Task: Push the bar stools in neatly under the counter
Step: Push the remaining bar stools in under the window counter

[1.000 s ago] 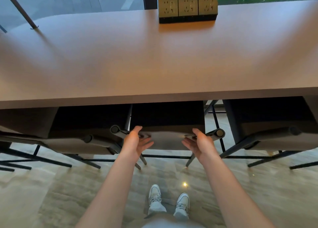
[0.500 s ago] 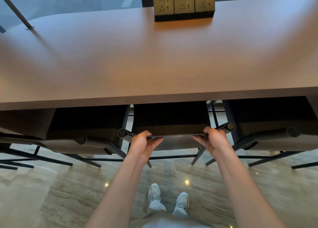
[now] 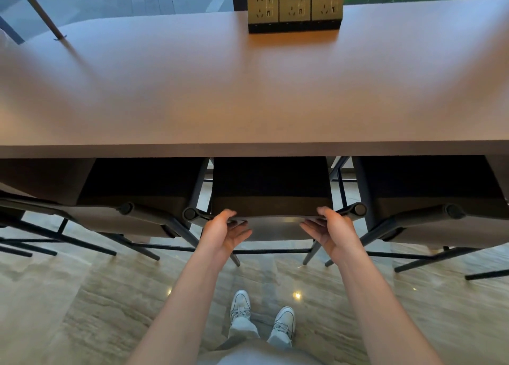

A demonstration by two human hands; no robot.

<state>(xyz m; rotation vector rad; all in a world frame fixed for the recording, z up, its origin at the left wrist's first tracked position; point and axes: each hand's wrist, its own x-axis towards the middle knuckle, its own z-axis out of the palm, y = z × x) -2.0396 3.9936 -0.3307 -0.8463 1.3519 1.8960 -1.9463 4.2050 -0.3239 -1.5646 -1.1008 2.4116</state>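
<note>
Three dark bar stools stand under the brown counter (image 3: 248, 95). The middle bar stool (image 3: 272, 191) has its seat tucked beneath the counter edge, and its grey backrest (image 3: 275, 231) faces me. My left hand (image 3: 221, 232) holds the backrest's left top corner, thumb over the rail and fingers flat on the back face. My right hand (image 3: 332, 231) holds the right corner the same way. The left stool (image 3: 132, 216) and the right stool (image 3: 440, 221) sit on either side, angled slightly and close to the middle one.
A block of three brass power sockets (image 3: 294, 9) stands at the counter's far edge by the window. A thin slanted rod (image 3: 38, 9) meets the counter at far left. Black stool legs (image 3: 154, 247) spread over the polished stone floor. My white shoes (image 3: 261, 315) stand behind the middle stool.
My hands went from resting open against the backrest to clasping its top corners. The middle stool has slid a little further under the counter.
</note>
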